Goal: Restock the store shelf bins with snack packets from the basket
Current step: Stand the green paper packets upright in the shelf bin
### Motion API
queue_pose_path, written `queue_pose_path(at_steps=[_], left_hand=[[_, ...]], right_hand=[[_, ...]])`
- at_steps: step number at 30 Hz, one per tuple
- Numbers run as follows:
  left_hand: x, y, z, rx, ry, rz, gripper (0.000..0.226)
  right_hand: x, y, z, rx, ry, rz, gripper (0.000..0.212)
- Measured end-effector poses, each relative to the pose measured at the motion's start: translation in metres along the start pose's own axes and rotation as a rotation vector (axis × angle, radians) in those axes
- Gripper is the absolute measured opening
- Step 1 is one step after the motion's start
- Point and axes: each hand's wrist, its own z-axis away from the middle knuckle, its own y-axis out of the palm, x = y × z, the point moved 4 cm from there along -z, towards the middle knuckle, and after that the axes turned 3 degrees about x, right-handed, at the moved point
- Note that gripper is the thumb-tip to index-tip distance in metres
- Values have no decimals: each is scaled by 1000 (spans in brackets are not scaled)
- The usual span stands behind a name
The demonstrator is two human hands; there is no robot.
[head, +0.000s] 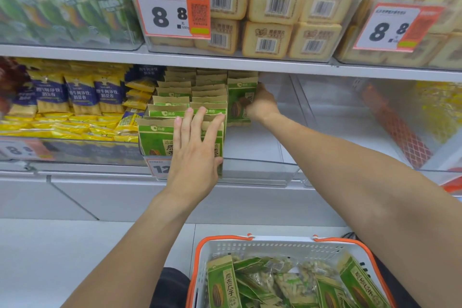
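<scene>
A clear shelf bin on the middle shelf holds rows of green-and-tan seed packets standing upright on its left side. My left hand lies flat, fingers spread, against the front packets. Deep in the bin, my right hand grips a single green seed packet at the back of a third row. Below, a white basket with orange rim holds several more green packets.
The bin's right half is bare. Yellow and blue snack packs fill the bin to the left. Toast-slice packs and price tags sit on the shelf above. A netted orange item lies in the right bin.
</scene>
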Motion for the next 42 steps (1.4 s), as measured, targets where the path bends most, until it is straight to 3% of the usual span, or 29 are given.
queue_pose_path(at_steps=[9, 15, 17, 20, 22, 25, 29, 32, 38, 42], left_hand=[[1, -1, 1, -12, -7, 33, 85], [0, -5, 2, -56, -23, 159, 71], [-4, -14, 3, -146, -16, 268, 55], [-13, -35, 10, -409, 9, 390, 28], [-22, -41, 17, -468, 12, 427, 17], [-38, -28, 32, -325, -35, 553, 18], [-63, 20, 71, -44, -128, 649, 31], [-59, 73, 120, 239, -198, 545, 35], [-39, 156, 225, 725, -398, 347, 40], [-52, 183, 260, 900, -476, 315, 49]], right_hand=[[-2, -7, -3, 67, 99, 3, 52], [10, -28, 18, 49, 42, 76, 58], [17, -37, 36, 53, -5, 97, 54], [24, -59, 73, -24, -105, 14, 42], [26, -73, 104, -71, -186, -83, 30], [16, -86, 151, -58, -257, -321, 8], [-28, -79, 199, 24, -224, -474, 19], [-82, -52, 228, 104, -87, -487, 23], [-197, 26, 296, 490, 239, -343, 15], [-239, 65, 337, 770, 382, -143, 6]])
